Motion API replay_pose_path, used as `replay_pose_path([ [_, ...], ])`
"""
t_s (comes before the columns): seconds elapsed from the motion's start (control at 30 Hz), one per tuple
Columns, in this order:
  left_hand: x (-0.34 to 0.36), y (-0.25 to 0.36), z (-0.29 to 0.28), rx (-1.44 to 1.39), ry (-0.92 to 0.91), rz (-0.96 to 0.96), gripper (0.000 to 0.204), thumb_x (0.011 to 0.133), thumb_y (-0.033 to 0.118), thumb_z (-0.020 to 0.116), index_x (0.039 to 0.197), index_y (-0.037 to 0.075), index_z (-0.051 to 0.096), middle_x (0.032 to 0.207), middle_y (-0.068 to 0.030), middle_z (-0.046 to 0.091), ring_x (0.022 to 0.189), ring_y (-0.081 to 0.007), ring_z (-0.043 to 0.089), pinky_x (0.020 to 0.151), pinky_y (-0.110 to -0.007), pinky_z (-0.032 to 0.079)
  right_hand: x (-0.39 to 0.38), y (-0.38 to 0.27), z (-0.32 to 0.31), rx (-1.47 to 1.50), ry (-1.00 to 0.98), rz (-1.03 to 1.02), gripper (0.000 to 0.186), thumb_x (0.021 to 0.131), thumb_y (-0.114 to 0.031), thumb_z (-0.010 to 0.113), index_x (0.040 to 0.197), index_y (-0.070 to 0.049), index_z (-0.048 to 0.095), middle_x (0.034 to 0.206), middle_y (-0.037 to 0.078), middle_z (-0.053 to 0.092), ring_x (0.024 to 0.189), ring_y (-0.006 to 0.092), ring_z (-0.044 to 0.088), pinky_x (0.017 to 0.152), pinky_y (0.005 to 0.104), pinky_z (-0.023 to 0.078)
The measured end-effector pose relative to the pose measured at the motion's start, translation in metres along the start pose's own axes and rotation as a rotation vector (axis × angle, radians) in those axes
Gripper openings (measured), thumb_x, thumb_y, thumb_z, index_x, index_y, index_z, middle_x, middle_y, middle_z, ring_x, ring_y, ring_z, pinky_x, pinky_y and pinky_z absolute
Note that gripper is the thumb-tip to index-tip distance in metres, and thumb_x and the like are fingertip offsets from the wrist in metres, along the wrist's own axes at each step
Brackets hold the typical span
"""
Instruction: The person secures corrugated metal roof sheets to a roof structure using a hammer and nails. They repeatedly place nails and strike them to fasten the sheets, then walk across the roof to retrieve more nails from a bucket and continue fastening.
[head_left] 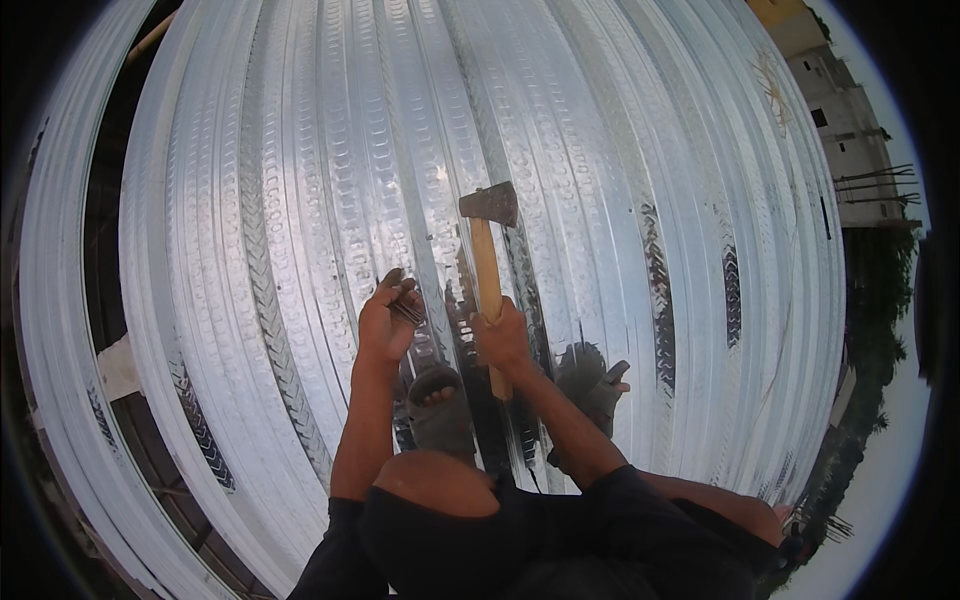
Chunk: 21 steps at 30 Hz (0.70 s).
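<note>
Corrugated, embossed metal decking (590, 120) spreads beneath me. My right hand (503, 335) is wrapped around the wooden handle of a hatchet (487, 250). Its dark steel head points away from me, just above the ribbed sheet. To the left, my left hand (388, 318) is closed on several thin, dark nails (408, 309), which poke out between the fingers. This hand is raised over the metal and apart from the hatchet. My feet in dark footwear (435, 380) show below the hands, toes visible, with the legs partly hidden by my arms.
A long dark gap (105, 250) with framing below runs between the sheets at the left. Dry straw-like strands (770, 92) lie on the decking at the far right. Beyond the right edge stand a grey building (850, 130), protruding rebar (880, 187) and trees (880, 275).
</note>
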<state>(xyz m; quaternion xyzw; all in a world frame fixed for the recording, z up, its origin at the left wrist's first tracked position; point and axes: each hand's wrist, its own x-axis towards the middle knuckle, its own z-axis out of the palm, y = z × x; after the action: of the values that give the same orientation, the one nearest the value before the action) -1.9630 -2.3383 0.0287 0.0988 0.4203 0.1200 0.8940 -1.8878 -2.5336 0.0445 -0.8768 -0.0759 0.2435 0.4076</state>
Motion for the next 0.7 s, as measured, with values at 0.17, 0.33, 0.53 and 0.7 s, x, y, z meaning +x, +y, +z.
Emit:
replay_pose_path([
  [0.17, 0.008, -0.032, 0.037, 0.076, -0.214, -0.077, 0.055, 0.101, -0.001, 0.040, 0.154, -0.004, 0.025, 0.138, -0.0238, 0.050, 0.122, -0.0355, 0.060, 0.106, -0.052, 0.052, 0.014, -0.035, -0.023, 0.236, -0.005, 0.009, 0.039, 0.085, -0.018, 0.079, 0.107, 0.008, 0.061, 0.086, 0.023, 0.071, 0.082, 0.0341, 0.074, 0.070, 0.0417, 0.057],
  [0.33, 0.015, -0.054, 0.064, 0.085, -0.297, -0.137, 0.053, 0.103, -0.001, 0.039, 0.154, -0.005, 0.025, 0.147, -0.0262, 0.043, 0.130, -0.0368, 0.056, 0.108, -0.050, 0.051, 0.013, -0.023, -0.027, 0.218, 0.052, -0.034, 0.033, 0.085, -0.014, 0.079, 0.109, 0.003, 0.063, 0.082, 0.009, 0.069, 0.066, 0.0146, 0.066, 0.058, 0.0316, 0.054],
  [0.53, 0.013, -0.056, 0.052, 0.294, -0.282, -0.218, 0.057, 0.103, 0.002, 0.042, 0.157, -0.005, 0.024, 0.151, -0.0255, 0.043, 0.128, -0.0356, 0.057, 0.105, -0.047, 0.052, 0.011, -0.008, -0.031, 0.336, 0.033, 0.089, 0.038, 0.083, -0.016, 0.080, 0.110, 0.005, 0.063, 0.095, 0.022, 0.072, 0.090, 0.0331, 0.074, 0.078, 0.0408, 0.057],
  [0.7, 0.038, -0.054, 0.006, 0.792, -0.208, -0.022, 0.045, 0.098, 0.005, 0.054, 0.142, -0.001, 0.054, 0.136, -0.0191, 0.059, 0.102, -0.0292, 0.069, 0.083, -0.041, 0.057, 0.022, -0.006, -0.034, 0.131, 0.101, -0.028, 0.043, 0.084, -0.019, 0.078, 0.113, 0.009, 0.062, 0.088, 0.019, 0.072, 0.077, 0.0267, 0.072, 0.071, 0.0400, 0.057],
])
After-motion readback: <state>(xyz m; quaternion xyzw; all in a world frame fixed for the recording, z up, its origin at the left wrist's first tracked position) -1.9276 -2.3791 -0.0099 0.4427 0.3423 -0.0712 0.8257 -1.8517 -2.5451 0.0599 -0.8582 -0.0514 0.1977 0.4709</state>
